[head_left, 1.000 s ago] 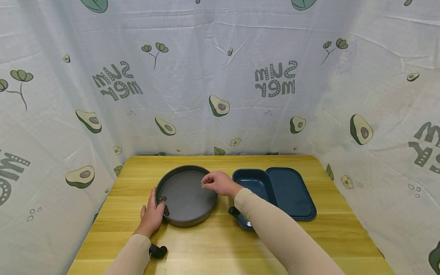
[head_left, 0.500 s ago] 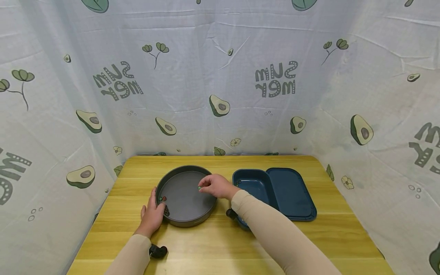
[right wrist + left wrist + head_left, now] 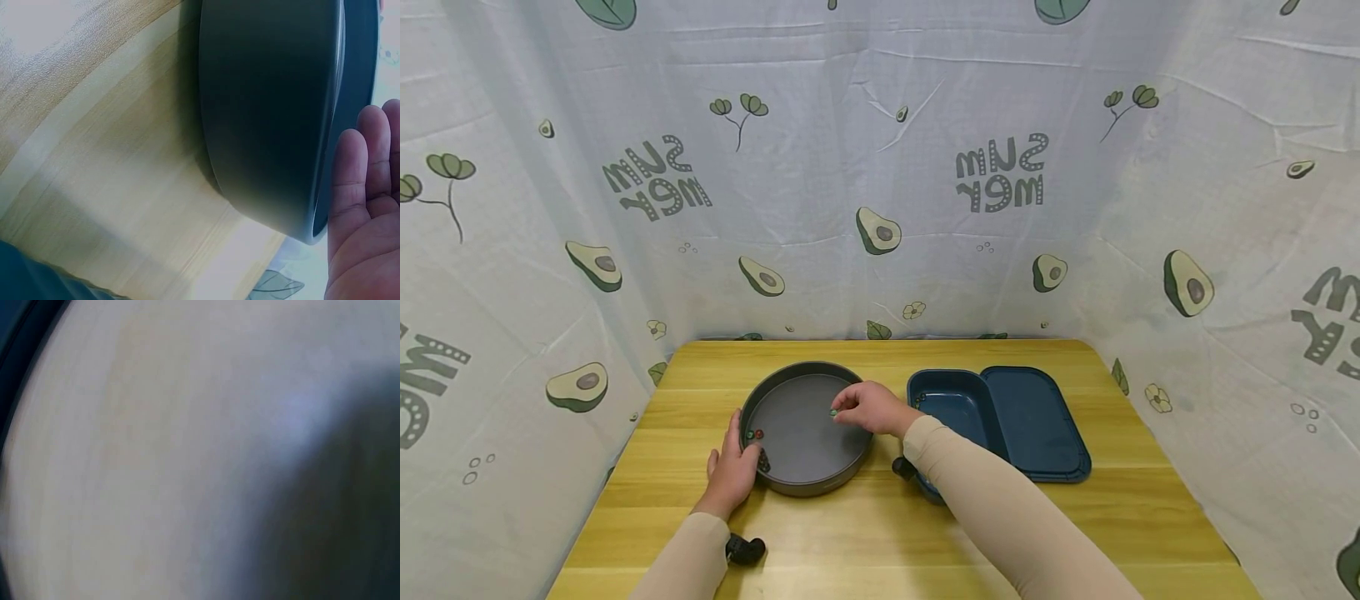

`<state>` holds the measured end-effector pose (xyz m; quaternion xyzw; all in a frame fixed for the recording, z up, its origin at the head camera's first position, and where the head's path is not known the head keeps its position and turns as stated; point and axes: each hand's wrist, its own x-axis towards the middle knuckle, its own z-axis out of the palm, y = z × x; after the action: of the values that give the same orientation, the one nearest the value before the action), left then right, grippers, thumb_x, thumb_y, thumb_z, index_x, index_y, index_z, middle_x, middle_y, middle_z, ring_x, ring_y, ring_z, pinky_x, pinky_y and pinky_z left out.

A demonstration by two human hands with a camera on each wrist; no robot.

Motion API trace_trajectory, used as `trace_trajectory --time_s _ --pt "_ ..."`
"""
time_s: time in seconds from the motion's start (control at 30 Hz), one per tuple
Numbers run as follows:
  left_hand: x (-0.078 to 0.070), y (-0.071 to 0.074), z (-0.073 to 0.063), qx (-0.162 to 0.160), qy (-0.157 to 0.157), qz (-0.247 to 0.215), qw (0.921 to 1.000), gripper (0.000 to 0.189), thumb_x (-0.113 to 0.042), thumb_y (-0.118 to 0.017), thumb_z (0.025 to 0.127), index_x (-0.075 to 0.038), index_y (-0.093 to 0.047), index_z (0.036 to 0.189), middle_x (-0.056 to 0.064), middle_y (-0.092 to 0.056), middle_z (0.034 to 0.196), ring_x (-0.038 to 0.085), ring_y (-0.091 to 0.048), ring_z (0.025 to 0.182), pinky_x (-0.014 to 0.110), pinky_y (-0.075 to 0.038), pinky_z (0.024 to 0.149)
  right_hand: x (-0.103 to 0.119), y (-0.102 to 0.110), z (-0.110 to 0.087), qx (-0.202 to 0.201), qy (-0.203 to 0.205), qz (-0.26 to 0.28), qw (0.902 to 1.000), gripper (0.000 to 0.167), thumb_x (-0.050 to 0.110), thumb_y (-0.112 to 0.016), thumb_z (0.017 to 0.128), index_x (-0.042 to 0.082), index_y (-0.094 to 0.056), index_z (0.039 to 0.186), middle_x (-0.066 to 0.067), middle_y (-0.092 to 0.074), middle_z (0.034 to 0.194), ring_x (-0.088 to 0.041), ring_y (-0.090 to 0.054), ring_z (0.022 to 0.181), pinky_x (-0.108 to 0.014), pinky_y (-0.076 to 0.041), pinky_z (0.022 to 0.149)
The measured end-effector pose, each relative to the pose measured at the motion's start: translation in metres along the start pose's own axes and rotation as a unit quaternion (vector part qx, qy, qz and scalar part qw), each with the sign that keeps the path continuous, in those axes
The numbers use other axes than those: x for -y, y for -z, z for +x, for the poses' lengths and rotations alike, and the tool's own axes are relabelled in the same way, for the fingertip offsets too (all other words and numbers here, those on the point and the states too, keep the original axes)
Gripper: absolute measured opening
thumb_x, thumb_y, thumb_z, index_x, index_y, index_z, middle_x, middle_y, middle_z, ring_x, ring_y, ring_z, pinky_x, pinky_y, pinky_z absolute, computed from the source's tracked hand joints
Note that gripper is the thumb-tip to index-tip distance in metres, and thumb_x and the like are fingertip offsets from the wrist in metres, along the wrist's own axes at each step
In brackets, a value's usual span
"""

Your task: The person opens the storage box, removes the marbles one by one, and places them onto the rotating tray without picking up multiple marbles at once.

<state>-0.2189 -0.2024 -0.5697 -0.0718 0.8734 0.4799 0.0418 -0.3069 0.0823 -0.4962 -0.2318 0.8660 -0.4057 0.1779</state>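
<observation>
My right hand (image 3: 880, 408) is over the round dark grey pan (image 3: 805, 433), pinching a small green bead (image 3: 833, 412) between thumb and fingertips. My left hand (image 3: 730, 475) holds the left side of the pan, fingers along the outer wall and thumb over the rim. Close to that thumb, inside the pan, lie a red bead (image 3: 759, 434), a green bead (image 3: 750, 434) and several dark beads (image 3: 763, 460). In the right wrist view the pan's wall (image 3: 269, 112) rises beside my right hand (image 3: 369, 206); the bead is out of sight there.
Right of the pan stands a dark blue box (image 3: 955, 400) with a few small beads (image 3: 919, 400) by its left wall, partly behind my right sleeve. Its flat blue lid (image 3: 1037, 425) lies alongside. Everything rests on a wooden table (image 3: 850, 550); a printed cloth (image 3: 820, 175) hangs behind.
My right hand has moved slightly left and down over the pan, still pinching the green bead, and is almost still since half a second ago. The left hand has stayed put.
</observation>
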Motion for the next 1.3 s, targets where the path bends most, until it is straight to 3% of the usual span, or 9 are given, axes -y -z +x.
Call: trace_trajectory --time_s 0.63,0.9,1.3 --pt "-0.002 0.0 -0.001 -0.002 0.0 -0.001 1.0 0.075 -0.022 -0.036 0.11 -0.015 0.007 0.171 0.022 -0.005 0.177 0.047 -0.009 0.162 0.069 0.017 0.125 0.004 0.001 -0.003 -0.002 -0.007 0.004 1.0 0.016 0.021 -0.078 0.096 0.014 -0.08 0.11 0.003 -0.079 0.1 -0.01 -0.065 0.088 -0.026 -0.055 0.074" --pt "-0.003 0.0 -0.002 -0.002 0.005 0.003 1.0 0.075 -0.022 -0.036 0.11 -0.015 0.008 0.171 0.022 -0.004 0.177 0.048 -0.01 0.162 0.068 0.017 0.126 0.003 0.003 -0.004 -0.002 -0.015 -0.001 0.9999 0.027 0.023 -0.076 0.098 0.008 -0.078 0.119 0.003 -0.079 0.107 -0.011 -0.067 0.094 -0.03 -0.058 0.082" --pt "-0.003 0.0 -0.003 -0.004 0.003 -0.001 1.0 0.075 -0.022 -0.036 0.11 -0.015 0.007 0.171 0.021 -0.004 0.177 0.047 -0.01 0.162 0.067 0.018 0.126 -0.002 0.024 -0.012 -0.024 -0.012 -0.006 0.9996 0.031 0.025 -0.075 0.099 0.008 -0.076 0.124 0.001 -0.077 0.111 -0.013 -0.068 0.099 -0.033 -0.059 0.088"
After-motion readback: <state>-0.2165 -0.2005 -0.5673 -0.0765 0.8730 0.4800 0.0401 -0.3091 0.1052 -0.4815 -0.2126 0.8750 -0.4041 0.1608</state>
